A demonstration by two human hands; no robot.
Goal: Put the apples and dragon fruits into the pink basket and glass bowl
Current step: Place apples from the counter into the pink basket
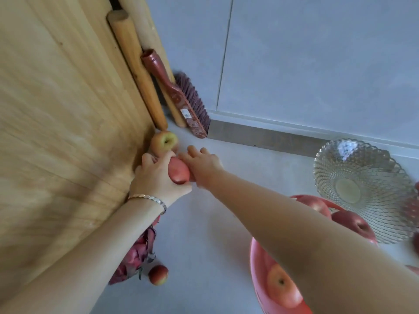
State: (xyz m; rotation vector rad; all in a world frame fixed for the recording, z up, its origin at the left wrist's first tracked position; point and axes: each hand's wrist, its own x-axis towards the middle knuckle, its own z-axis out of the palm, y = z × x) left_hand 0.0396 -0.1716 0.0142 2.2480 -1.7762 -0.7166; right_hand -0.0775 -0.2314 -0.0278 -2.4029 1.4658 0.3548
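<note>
My left hand point(156, 177) grips a red apple point(179, 172) low on the floor beside the wooden panel. My right hand point(203, 163) reaches in from the right with fingers spread, touching that apple's far side. A yellow-red apple point(164, 141) sits just beyond both hands in the corner. Dragon fruits point(136, 257) lie under my left forearm, with a small red apple point(158, 274) beside them. The pink basket point(256, 268) at lower right holds several apples, partly hidden by my right arm. The glass bowl point(362, 189) stands empty at right.
A tall wooden panel point(68, 109) fills the left side. Wooden poles point(136, 66) and a red-handled brush point(181, 98) lean in the corner against the grey wall. A grey skirting board point(260, 138) runs along the wall. Red fruit shows at the right edge point(416, 243).
</note>
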